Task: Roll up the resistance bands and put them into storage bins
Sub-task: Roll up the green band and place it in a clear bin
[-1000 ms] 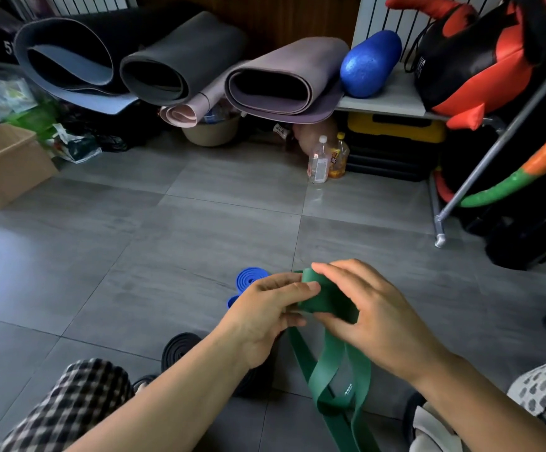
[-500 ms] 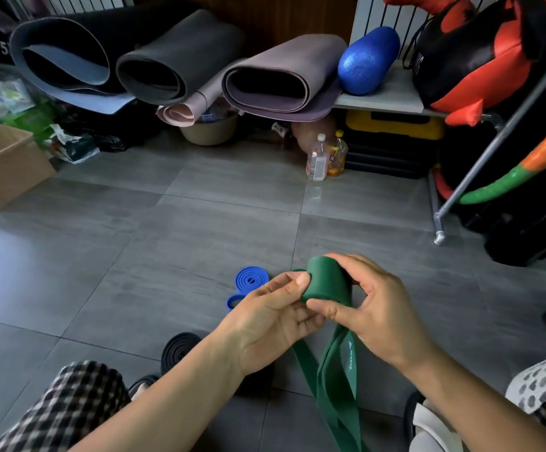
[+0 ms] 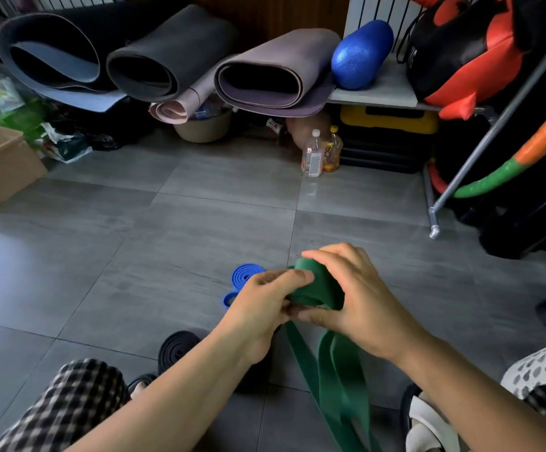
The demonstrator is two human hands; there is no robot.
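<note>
Fingers (image 3: 297, 276) round green band (image 3: 322, 288) — flat, smooth rubber coil

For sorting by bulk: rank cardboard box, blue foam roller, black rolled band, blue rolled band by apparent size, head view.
1. cardboard box
2. blue foam roller
3. black rolled band, blue rolled band: alike; black is nearer, unranked.
</note>
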